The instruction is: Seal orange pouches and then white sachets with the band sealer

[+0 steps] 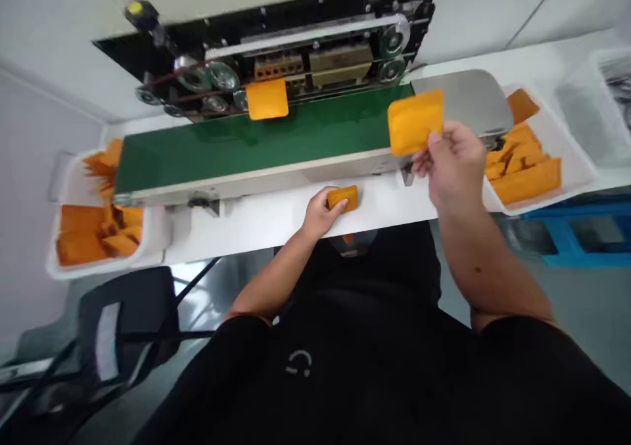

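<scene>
My right hand pinches an orange pouch and holds it over the right end of the green conveyor belt of a sealing machine. My left hand rests on the white table and grips a small orange packet near the table's front edge. Another orange pouch stands on the belt's far side, its top inside the sealer's guide.
A white tray at the right holds several orange pouches. A white tray at the left end of the belt holds several more. A clear bin stands far right. A black chair is at lower left.
</scene>
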